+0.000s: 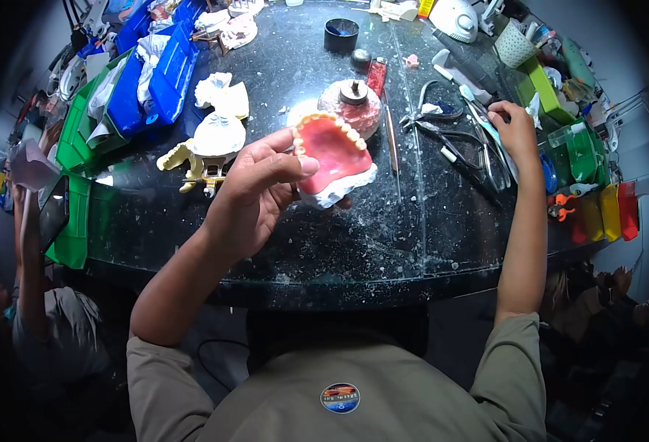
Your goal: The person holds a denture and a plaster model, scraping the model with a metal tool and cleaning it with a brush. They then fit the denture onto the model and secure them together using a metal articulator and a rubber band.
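My left hand is closed around a denture seated on a white plaster cast. The thumb presses on the pink base, and a row of cream teeth curves along the far edge. At the right, my right hand has its fingers curled over a cluster of tools. What lies between those fingertips is hidden. Close to that hand are a toothbrush and pliers. Behind the denture stands a round pinkish plaster block with a metal knob on top.
White plaster casts and a yellowish articulator stand left on the dark table. Blue bins and green bins line the left side. A black cup is at the back. Another person's arm shows far left.
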A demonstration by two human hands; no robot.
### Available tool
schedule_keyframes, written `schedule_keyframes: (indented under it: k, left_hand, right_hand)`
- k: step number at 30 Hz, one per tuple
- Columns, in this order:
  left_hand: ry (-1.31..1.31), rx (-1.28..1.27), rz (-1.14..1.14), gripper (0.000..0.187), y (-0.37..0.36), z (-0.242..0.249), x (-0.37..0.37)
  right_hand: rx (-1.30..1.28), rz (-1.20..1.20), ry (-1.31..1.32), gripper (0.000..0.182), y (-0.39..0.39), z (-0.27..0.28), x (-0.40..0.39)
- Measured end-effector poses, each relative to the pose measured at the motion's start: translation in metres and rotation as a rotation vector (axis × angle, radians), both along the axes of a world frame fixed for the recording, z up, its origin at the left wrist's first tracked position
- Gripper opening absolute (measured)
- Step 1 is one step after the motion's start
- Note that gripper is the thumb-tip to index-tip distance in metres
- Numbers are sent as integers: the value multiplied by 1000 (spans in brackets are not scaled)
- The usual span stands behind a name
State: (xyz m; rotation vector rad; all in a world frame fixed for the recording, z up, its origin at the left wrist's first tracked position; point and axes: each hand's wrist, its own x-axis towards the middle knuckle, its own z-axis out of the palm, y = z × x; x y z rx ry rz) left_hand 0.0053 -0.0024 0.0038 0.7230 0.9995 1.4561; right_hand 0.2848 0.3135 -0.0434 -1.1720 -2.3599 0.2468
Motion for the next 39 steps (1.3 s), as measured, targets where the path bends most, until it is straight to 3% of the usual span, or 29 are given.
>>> schedule_keyframes:
  k: [7,19,22,25,27,29,32,34,37,38,39]
  left_hand:
    - [-5,62,-59,67,2,2,1]
    - [11,66,-47,64,4,-5,-1]
    - [18,56,-33,65,4,-6,-2]
    - [21,75,-3,68,3,-9,-3]
    - [22,88,19,70,1,-7,-1]
    - [17,77,21,72,-1,-4,-1]
    - [39,71,3,76,-3,-3,2]
    - [42,138,9,76,1,-3,8]
    - [48,132,-30,79,2,-3,9]
    - [65,126,-37,79,2,-2,10]
    - [81,121,-42,80,2,-2,11]
  right_hand:
    - [-230,24,57,13,10,-2,8]
    - [-295,-53,27,16,10,-7,10]
    - [-204,-114,-114,16,0,2,7]
    - [-6,-216,-96,15,-9,20,12]
    - [227,-164,86,13,-7,31,19]
    - [5,49,682,16,-25,52,5]
    - [-323,513,1146,30,-75,80,-19]
    - [-516,677,1121,57,-103,77,-37]
    - [-530,865,920,69,-146,64,-72]
    - [-421,950,758,65,-150,64,-75]
    - [-396,930,740,43,-161,64,-78]
